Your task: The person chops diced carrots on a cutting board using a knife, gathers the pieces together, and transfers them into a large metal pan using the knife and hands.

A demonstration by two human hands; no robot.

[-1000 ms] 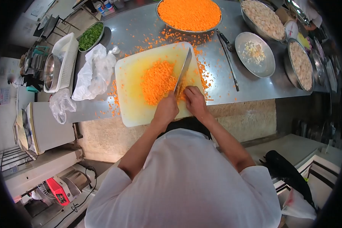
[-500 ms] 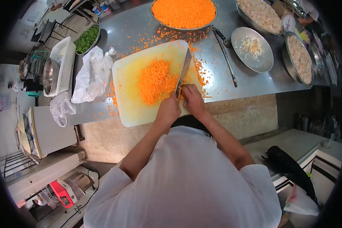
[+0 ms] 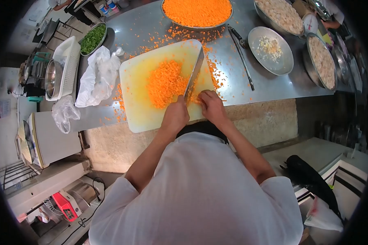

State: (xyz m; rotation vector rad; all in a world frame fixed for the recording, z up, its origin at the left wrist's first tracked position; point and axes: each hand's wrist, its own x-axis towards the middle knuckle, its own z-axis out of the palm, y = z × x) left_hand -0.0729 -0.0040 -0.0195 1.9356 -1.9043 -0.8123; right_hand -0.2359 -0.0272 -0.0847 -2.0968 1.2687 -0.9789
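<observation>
My left hand (image 3: 176,115) is closed round the handle of a long kitchen knife (image 3: 195,70). The blade points away from me over the cutting board (image 3: 140,118), along the right side of a heap of chopped carrot (image 3: 164,83). To the right of the blade, my right hand (image 3: 213,107) has its fingers curled down at the board's near right edge. Small carrot pieces (image 3: 196,98) show at its fingertips, partly hidden by them. A gap separates the blade from the right fingers.
Beyond the board stands a bowl of chopped carrot (image 3: 197,12). To the right are a black-handled rod (image 3: 243,61), a bowl with pale bits (image 3: 255,55) and bowls of pale chunks (image 3: 323,61). Plastic bags (image 3: 96,77), a white basket (image 3: 71,69) and chopped greens (image 3: 93,39) lie left.
My left hand and the knife have shifted left, and the gap to my right fingers has widened. My right hand has moved slightly right. The view has shifted a little.
</observation>
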